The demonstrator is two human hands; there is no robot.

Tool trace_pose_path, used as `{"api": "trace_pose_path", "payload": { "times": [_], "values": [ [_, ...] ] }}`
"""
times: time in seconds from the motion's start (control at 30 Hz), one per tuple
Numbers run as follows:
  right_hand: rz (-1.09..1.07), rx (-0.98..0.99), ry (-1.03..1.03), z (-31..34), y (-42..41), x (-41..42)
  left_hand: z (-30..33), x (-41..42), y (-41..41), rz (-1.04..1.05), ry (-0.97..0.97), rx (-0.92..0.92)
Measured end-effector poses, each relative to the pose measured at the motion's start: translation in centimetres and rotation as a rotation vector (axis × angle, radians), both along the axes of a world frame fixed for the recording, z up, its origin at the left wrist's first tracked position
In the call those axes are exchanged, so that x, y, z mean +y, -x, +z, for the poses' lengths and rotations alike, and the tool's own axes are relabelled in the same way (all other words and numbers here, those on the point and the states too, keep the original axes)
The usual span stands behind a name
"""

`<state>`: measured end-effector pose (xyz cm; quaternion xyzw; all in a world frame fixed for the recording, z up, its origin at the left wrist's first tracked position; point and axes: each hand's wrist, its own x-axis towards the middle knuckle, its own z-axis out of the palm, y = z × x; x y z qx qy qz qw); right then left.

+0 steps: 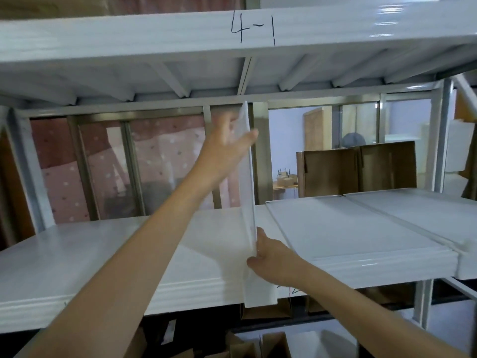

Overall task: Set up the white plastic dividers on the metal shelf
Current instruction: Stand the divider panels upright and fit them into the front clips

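Note:
A white translucent plastic divider [248, 192] stands upright on edge on the white metal shelf [103, 254], running from the shelf's front lip toward the back. My left hand [227, 146] grips its upper part near the top back. My right hand [271, 257] holds its lower front edge by the shelf lip. To the right, two more white dividers [348, 226] lie flat on the shelf.
The shelf above [180, 34] is marked "4-1" and hangs low over the divider's top. An open cardboard box [358, 169] stands behind the shelf at right. Cardboard boxes [258, 344] sit on the level below. A metal upright [441, 135] frames the right side.

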<state>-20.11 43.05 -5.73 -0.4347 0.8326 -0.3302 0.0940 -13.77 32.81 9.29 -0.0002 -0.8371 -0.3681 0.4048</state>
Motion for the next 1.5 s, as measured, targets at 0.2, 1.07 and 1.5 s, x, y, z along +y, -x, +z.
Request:
{"api": "trace_pose_path", "payload": {
  "times": [0.2, 1.07, 1.5],
  "values": [
    [-0.124, 0.256, 0.129, -2.7, -0.5, -0.6, 3.3, -0.1, 4.7, -0.083, 0.035, 0.100],
    [-0.250, 0.343, 0.172, -3.6, -1.4, -1.0, 2.9, -0.1, 6.5, -0.252, -0.081, 0.192],
    [-0.249, 0.452, 0.140, -4.0, -1.1, -0.9, 2.3, 0.1, 6.3, -0.325, -0.079, 0.186]
  ]
}}
